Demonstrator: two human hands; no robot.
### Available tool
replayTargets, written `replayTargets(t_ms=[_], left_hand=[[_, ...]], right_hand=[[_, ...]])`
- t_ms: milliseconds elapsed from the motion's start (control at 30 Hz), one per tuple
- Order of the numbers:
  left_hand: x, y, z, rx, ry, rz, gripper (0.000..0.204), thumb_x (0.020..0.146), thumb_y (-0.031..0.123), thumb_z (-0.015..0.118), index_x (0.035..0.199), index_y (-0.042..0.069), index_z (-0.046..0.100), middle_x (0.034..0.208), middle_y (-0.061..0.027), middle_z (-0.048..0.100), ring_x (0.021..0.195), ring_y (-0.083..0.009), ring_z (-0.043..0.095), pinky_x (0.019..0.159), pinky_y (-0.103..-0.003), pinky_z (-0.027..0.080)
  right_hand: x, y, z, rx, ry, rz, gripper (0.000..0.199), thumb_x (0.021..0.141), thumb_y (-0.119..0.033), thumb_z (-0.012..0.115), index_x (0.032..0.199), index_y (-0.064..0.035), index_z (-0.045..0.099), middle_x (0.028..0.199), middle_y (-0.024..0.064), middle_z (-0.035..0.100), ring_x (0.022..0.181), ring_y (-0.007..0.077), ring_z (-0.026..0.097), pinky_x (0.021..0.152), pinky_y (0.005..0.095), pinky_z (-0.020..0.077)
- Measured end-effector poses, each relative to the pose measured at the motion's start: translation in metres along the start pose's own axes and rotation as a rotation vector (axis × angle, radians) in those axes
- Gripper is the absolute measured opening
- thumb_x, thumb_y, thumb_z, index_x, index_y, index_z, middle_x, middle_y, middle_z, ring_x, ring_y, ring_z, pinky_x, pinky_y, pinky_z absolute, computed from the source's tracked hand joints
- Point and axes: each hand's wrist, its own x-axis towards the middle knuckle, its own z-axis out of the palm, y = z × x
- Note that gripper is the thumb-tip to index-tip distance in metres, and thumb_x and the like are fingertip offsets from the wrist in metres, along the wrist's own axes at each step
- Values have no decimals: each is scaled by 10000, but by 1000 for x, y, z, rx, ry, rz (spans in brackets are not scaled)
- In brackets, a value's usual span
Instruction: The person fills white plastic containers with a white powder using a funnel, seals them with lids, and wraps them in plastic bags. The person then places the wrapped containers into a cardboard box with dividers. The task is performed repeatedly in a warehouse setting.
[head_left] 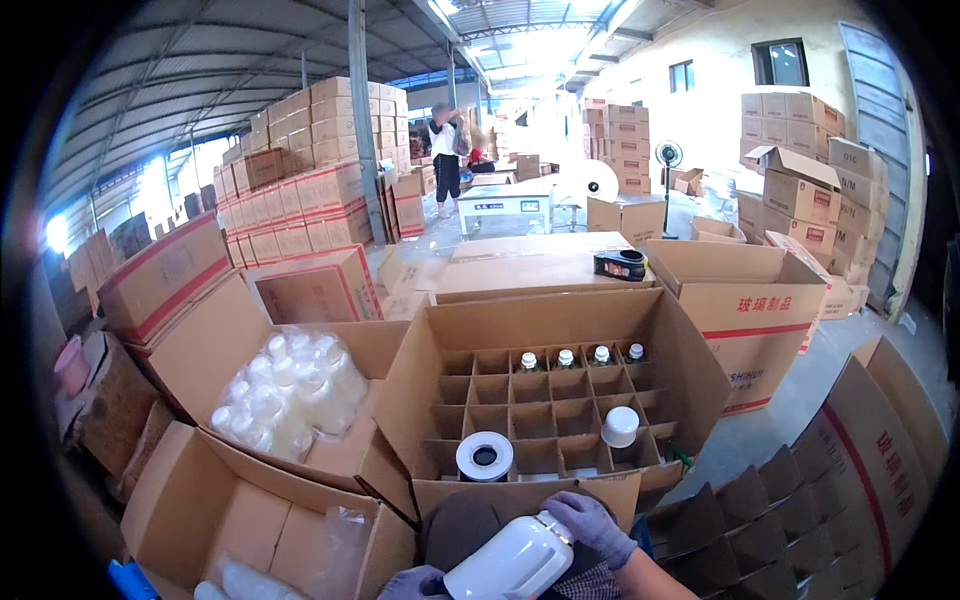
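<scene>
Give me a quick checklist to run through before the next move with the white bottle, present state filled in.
1. Right grip free: not ok; its gloved fingers hold the white bottle near one end. The right grip is plainly in view.
2. Left grip firm on the bottle's other end: cannot tell; it is cut off by the lower edge.
3. Divided carton open at the top: ok.
4. Four capped bottles in the carton's back row upright: ok, as far as they show.
5. White round piece in the front row closed: cannot tell; its dark centre may be an opening or an inset.
</scene>
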Motion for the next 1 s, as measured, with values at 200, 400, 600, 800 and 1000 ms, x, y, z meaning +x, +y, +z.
replayTargets(t_ms=[200,400,600,800,1000], left_hand=[[34,7,45,-623,371,264,524,947,223,684,1395,21,502,1375,-134,584,1247,-247,575,1051,-403,472],[66,61,12,-1092,-42,218,583,924,227,710,1420,29,478,1396,-130,568,1267,-244,557,1081,-400,447],[49,86,7,-998,-152,155,627,908,227,727,1442,41,456,1422,-127,547,1293,-245,536,1102,-400,426],[32,83,16,-888,-54,182,672,893,227,743,1464,54,435,1448,-124,526,1319,-246,515,1123,-400,404],[7,87,26,-630,116,247,718,877,227,760,1485,66,413,1474,-121,506,1345,-246,494,1144,-401,383]], right_hand=[[-14,-12,9,158,227,0,312,1002,-257,547,1120,3,672,1054,120,679,1000,219,638,931,324,489],[-27,-93,-10,316,555,-172,261,913,-163,616,1118,-6,652,1051,172,652,980,298,641,890,358,499],[-43,-183,-31,-4,494,-641,583,730,-290,820,1234,-67,629,1032,144,664,937,331,670,825,423,538],[-39,-175,-25,159,355,-649,598,725,-328,841,1206,-68,599,1089,135,638,1024,317,627,914,426,495],[-44,-186,-8,384,317,-744,495,719,-257,852,1125,-67,639,1081,135,639,1015,318,626,897,423,516]])
